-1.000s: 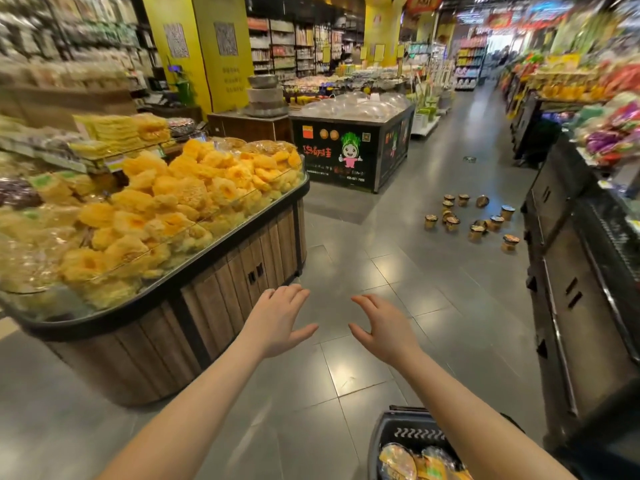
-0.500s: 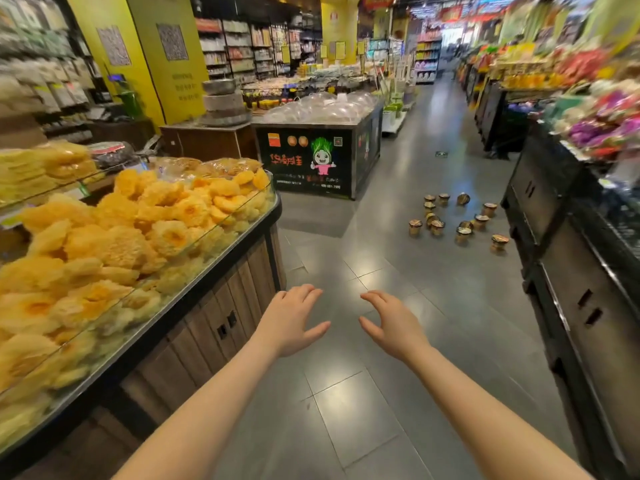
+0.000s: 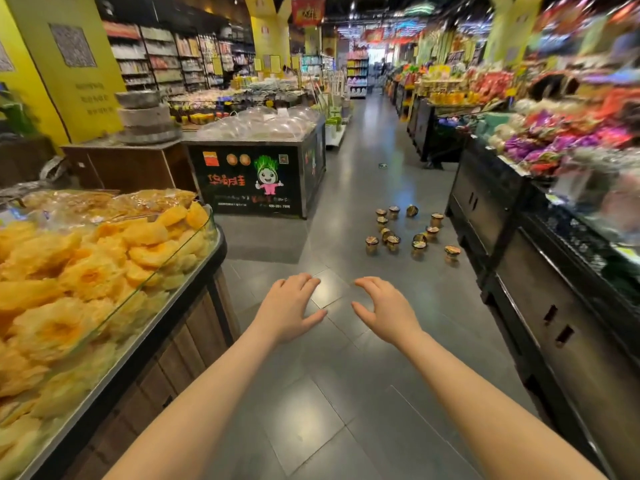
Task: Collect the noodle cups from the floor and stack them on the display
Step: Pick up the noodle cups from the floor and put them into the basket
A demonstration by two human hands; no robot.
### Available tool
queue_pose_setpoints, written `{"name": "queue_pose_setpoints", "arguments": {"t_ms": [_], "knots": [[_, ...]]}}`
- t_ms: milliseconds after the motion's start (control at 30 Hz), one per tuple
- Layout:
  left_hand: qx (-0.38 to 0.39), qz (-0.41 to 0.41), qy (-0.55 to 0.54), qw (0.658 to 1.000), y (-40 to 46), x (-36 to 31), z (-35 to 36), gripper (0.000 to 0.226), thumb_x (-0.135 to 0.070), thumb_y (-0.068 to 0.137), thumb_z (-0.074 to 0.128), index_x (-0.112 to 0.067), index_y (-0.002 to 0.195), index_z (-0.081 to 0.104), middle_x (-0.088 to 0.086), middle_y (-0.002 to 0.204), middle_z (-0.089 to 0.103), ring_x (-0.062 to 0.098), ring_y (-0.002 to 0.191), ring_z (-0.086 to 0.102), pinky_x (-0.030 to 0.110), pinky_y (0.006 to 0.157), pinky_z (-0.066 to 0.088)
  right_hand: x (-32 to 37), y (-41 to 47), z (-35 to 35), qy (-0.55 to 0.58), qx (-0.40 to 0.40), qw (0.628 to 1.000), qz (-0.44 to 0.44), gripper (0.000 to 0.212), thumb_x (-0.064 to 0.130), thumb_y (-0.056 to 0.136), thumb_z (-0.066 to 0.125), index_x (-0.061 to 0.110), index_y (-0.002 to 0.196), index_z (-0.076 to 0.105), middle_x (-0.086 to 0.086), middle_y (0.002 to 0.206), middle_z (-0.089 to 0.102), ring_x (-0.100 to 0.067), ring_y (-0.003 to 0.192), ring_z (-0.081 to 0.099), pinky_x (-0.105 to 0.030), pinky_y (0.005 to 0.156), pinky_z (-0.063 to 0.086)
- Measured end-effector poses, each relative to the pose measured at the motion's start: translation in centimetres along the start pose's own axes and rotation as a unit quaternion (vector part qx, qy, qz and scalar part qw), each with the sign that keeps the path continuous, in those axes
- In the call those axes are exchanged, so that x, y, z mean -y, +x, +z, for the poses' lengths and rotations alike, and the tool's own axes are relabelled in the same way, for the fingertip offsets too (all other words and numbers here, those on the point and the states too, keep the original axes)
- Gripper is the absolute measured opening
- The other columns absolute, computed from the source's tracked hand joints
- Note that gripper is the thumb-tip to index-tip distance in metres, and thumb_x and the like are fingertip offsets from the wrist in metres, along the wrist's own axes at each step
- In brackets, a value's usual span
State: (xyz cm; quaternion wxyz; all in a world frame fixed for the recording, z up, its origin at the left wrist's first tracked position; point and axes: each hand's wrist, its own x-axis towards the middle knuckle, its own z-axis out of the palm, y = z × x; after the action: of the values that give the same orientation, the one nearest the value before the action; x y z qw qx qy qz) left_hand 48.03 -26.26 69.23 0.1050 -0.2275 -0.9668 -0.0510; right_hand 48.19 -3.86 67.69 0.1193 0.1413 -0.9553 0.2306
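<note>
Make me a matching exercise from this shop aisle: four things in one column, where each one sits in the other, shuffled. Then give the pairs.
Things
1. noodle cups
2. yellow dried goods
3. left hand
4. black counter with the cartoon cabbage

Places
A. piled in the glass-fronted bin on the left
B. scattered on the grey floor, ahead and to the right
C. at the far end of the bin, left of the aisle
D. held out empty over the floor, beside the right hand

Pairs: 1-B, 2-A, 3-D, 4-C
</note>
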Motion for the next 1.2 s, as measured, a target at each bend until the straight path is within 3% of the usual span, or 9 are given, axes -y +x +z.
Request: {"name": "queue_pose_setpoints", "arguments": {"t_ms": [300, 567, 967, 1200], "knots": [[0.038, 0.066, -0.006, 0.997, 13.4, 9.6, 4.3, 0.083, -0.068, 0.079, 0.021, -0.016, 0.139, 0.046, 0.001, 0.138, 0.049, 0.022, 0.126, 0.047, 0.036, 0.1, 0.037, -3.4, 11.5, 4.1, -0.007, -0.005, 0.997, 0.08, 0.045, 0.034, 0.095, 0.056, 0.019, 0.137, 0.05, 0.005, 0.137, 0.052, -0.015, 0.126, 0.047, -0.025, 0.1, 0.035], [0.066, 0.113, -0.029, 0.991, 24.7, 11.8, 8.5, 0.085, -0.067, 0.077, 0.018, -0.018, 0.14, 0.043, 0.0, 0.14, 0.046, 0.02, 0.127, 0.044, 0.035, 0.103, 0.034, -9.8, 19.5, 5.9, 0.021, -0.001, 0.985, 0.169, 0.047, 0.032, 0.094, 0.057, 0.019, 0.139, 0.049, 0.004, 0.14, 0.051, -0.016, 0.13, 0.045, -0.029, 0.106, 0.035], [0.054, 0.122, -0.042, 0.99, 50.2, 9.7, 15.4, 0.085, -0.069, 0.077, 0.021, -0.016, 0.138, 0.046, 0.0, 0.136, 0.049, 0.022, 0.123, 0.048, 0.037, 0.096, 0.041, -28.3, 37.4, 2.2, -0.034, 0.027, 0.988, 0.147, 0.051, 0.037, 0.096, 0.053, 0.021, 0.144, 0.043, 0.004, 0.146, 0.044, -0.014, 0.134, 0.04, -0.028, 0.108, 0.033], [0.068, 0.113, -0.049, 0.99, 62.5, 9.8, 19.0, 0.087, -0.069, 0.076, 0.019, -0.019, 0.143, 0.043, -0.001, 0.14, 0.047, 0.02, 0.127, 0.046, 0.035, 0.101, 0.038, -37.9, 47.2, 1.5, -0.032, 0.037, 0.988, 0.149, 0.052, 0.039, 0.095, 0.054, 0.022, 0.143, 0.043, 0.005, 0.145, 0.045, -0.014, 0.132, 0.042, -0.029, 0.107, 0.035]]}}
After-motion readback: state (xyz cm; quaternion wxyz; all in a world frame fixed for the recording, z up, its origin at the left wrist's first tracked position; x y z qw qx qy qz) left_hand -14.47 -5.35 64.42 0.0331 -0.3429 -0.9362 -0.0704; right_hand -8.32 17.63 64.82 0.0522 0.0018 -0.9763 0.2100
